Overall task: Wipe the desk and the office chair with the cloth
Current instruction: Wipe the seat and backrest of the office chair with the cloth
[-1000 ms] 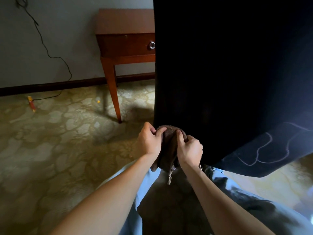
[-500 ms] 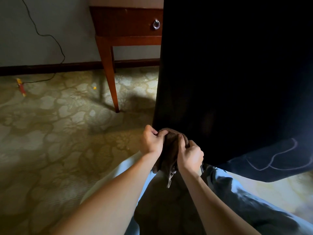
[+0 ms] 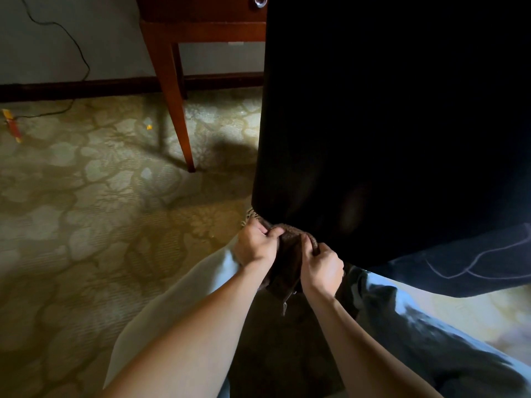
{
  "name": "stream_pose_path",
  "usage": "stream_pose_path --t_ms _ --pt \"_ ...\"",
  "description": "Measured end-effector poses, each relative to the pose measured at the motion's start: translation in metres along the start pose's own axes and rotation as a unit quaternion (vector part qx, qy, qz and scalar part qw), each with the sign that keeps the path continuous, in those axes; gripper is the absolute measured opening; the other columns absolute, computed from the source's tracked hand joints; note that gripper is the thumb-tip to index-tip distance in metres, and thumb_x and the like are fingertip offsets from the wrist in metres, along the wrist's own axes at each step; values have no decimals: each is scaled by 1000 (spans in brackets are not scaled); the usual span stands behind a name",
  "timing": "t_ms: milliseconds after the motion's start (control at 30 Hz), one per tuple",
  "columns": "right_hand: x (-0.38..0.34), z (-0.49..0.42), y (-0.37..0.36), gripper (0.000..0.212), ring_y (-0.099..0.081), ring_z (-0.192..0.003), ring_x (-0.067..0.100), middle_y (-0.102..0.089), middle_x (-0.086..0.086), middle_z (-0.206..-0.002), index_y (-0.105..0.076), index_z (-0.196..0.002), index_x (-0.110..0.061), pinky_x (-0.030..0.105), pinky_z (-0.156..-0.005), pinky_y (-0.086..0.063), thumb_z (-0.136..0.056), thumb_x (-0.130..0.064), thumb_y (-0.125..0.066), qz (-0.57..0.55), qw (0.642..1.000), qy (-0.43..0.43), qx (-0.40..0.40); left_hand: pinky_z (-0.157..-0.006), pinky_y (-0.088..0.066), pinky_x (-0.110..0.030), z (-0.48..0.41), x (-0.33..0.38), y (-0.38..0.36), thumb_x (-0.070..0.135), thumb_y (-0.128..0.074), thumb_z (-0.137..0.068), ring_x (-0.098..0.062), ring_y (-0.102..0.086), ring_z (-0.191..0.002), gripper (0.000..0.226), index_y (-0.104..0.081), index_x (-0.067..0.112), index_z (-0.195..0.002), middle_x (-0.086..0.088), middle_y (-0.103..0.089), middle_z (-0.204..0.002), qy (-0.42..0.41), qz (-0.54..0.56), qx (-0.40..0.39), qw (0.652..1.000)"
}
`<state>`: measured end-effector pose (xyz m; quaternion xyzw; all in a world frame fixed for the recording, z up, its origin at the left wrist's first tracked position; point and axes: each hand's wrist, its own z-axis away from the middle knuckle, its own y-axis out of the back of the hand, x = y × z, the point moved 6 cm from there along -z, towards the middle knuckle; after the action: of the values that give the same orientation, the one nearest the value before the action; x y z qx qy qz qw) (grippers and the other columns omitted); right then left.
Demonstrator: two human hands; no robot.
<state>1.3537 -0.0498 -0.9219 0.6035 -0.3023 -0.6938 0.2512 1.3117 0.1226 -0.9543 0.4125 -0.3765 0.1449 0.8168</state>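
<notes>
Carpet [image 3: 86, 196] patterned olive; wooden surface [image 3: 207, 31] stands by grey wall [image 3: 43, 58]. Left grip [image 3: 254, 244] and right grip [image 3: 321, 268] both clench brown cloth [image 3: 288, 259].

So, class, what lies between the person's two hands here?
The bunched brown cloth; the left hand and right hand each grip a side, in the head view.

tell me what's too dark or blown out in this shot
Head view: the big black chair back is crushed to near-featureless shadow; the brown cloth is dim but readable; bluish glare washes the person's clothing at lower right.
</notes>
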Motion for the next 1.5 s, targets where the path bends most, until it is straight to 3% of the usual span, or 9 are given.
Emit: stream_pose_path --t_ms 267,433,567,700,900,1033,1267,1400,1500 --pt "38 -1 -7 42 -65 -100 36 -70 14 -100 -72 -99 -13 37 -85 -49 -97 -51 -55 44 994 -97 -26 -80 -55 -40 10 -10 -25 45 -84 -72 -26 -64 -77 46 -44 24 -66 5 -62 -75 -2 -34 -34 999" --pt "63 5 6 52 -68 -93 35 -73 12 -94 -72 -96 -17 42 -87 -55 -90 -65 -52 56 992 -112 -23 -74 -48 -32 31 -4 -26 47 -80 -79 -19 -56 -73 41 -48 23 -71 7 -61 -75 -43 -101 -52 993" --pt "60 6 29 50 -69 -85 33 -73 9 -85 -70 -94 -20 42 -80 -57 -89 -66 -53 45 996 -77 -13 -73 -50 -32 52 2 -22 50 -74 -84 -17 -59 -75 38 -49 23 -77 7 -63 -78 -73 -101 -55 991" --pt "47 12 55 43 -66 -71 26 -68 3 -69 -54 -65 -27 38 -72 -55 -91 -61 -56 3 999 -44 -16 -81 -53 -36 73 17 -12 50 -66 -91 -19 -65 -90 26 -56 26 -94 7 -69 -92 -145 -101 -55 983" --pt "23 27 107 57 -48 -52 16 -48 -1 -49 -43 -59 -13 31 -54 -39 -91 -54 -63 -62 998 0 -11 -82 -52 -39 113 49 21 49 -57 -97 -22 -63 -101 28 -70 25 -102 6 -65 -107 -254 -100 -25 962" --pt "6 36 148 55 -44 -49 11 -48 -3 -48 -45 -59 -15 27 -51 -36 -88 -56 -66 -67 996 57 12 -82 -50 -44 139 68 42 43 -61 -96 -24 -58 -97 24 -67 19 -94 2 -62 -100 -339 -75 17 938" --pt "-22 47 214 38 -63 -70 5 -67 -14 -69 -65 -82 -28 34 -66 -55 -84 -66 -65 -93 987 102 79 -68 -51 -42 189 113 66 40 -56 -99 -26 -60 -90 26 -61 15 -96 -1 -55 -109 -398 -9 38 916" --pt "-35 50 256 40 -64 -70 11 -67 -13 -70 -65 -85 -28 35 -67 -54 -84 -68 -62 -66 982 124 125 -63 -53 -40 219 144 80 49 -48 -100 -19 -65 -79 25 -54 25 -92 7 -66 -85 -431 8 28 902" --pt "-51 53 293 42 -60 -65 13 -64 -10 -67 -62 -81 -25 32 -62 -48 -86 -66 -61 -43 972 165 164 -54 -40 -27 246 173 96 52 -41 -99 -14 -63 -72 31 -55 25 -92 8 -66 -79 -475 8 53 878"
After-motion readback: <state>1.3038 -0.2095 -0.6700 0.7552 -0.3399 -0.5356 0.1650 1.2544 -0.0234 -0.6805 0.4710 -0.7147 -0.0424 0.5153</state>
